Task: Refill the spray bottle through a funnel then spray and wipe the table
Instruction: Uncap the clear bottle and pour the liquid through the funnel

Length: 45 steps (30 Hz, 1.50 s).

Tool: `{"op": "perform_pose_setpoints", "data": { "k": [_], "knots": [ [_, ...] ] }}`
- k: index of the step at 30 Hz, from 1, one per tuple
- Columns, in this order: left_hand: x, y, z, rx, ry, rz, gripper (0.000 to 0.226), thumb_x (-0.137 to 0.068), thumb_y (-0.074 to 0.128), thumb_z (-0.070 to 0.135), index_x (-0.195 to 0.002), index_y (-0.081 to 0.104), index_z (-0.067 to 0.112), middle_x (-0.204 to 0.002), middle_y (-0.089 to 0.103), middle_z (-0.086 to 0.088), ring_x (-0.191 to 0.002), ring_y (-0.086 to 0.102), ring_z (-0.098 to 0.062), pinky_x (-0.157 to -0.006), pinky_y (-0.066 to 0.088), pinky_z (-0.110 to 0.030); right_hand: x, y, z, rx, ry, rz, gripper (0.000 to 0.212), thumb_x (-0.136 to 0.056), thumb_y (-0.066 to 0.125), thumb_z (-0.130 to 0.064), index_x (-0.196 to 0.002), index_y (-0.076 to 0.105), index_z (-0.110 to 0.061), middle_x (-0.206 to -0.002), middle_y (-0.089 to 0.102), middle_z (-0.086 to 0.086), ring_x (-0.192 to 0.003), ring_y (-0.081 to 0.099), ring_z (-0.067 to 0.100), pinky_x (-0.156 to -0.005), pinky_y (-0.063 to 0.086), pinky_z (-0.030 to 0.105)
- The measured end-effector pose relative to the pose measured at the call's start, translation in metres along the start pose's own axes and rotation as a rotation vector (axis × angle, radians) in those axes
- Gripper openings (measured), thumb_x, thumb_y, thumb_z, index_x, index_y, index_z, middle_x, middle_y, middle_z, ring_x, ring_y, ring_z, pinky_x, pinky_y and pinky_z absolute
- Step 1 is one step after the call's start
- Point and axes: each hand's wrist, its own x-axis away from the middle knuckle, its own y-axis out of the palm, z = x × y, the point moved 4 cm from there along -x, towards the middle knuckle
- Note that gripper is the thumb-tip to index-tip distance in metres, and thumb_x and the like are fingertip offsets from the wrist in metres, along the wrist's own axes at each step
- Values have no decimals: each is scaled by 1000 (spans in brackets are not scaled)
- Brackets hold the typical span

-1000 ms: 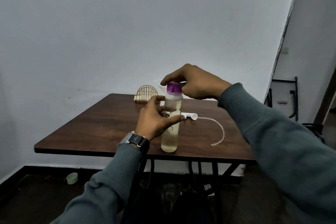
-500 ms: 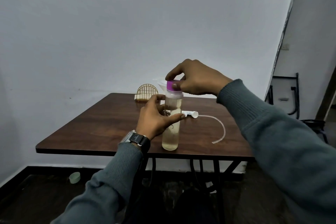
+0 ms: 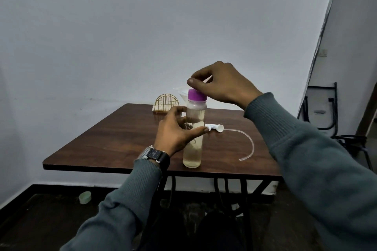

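Near the front edge of the table (image 3: 122,138), the left hand (image 3: 175,134) grips the liquid-filled bottle (image 3: 192,155) upright. The right hand (image 3: 224,87) curls over its purple cap (image 3: 196,95); whether it grips cannot be told. The funnel (image 3: 181,91) stands at 11 o'clock and the sprayer head (image 3: 214,127) lies at 3 o'clock. Pouring, spraying and wiping apparently remain.

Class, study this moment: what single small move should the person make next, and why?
Probably close the right hand round the purple cap and twist it off, while the left hand grips the bottle steady. The cap sits on the neck with the right hand curled just over it, and the funnel behind and the spray head on the table are unused.
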Motion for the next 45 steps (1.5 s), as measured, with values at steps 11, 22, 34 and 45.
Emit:
{"op": "perform_pose_setpoints", "data": {
  "k": [11, 22, 34, 45],
  "knots": [
    [0, 0, 4, 8, 9, 7, 82, -58, 98, 40, -125, 52, 23, -99, 79, 13, -89, 75, -7, -85, 62, -36, -5, -2, -5, 48, 1, -260, 51, -92, 54, 9, -126, 74, -23, -129, 72, -4, -121, 64, 11, -101, 53, 28],
    [-2, 0, -3, 8, -3, -2, 84, -59, 97, 41, -126, 51, 24, -99, 79, 14, -90, 76, -9, -87, 61, -42, -4, -5, 2, 36, 37, -62, 33, -93, 66, -54, -106, 82, -28, -106, 78, -7, -101, 67, 8, -82, 55, 30],
    [0, -1, 5, 7, -7, -16, 84, -61, 98, 35, -128, 50, 22, -99, 79, 11, -91, 75, -10, -79, 62, -27, -18, -4, -14, 139, 40, -337, 37, -96, 64, -1, -118, 78, -28, -118, 74, -11, -86, 65, 6, -64, 51, 12],
    [-2, -2, 0, -33, 5, -4, 86, -60, 97, 41, -129, 48, 23, -99, 79, 14, -90, 75, -6, -85, 62, -38, -12, -12, -5, -143, 59, -198, 45, -96, 49, 3, -127, 72, -19, -131, 71, -3, -114, 62, 4, -99, 50, 25]
  ]
}}
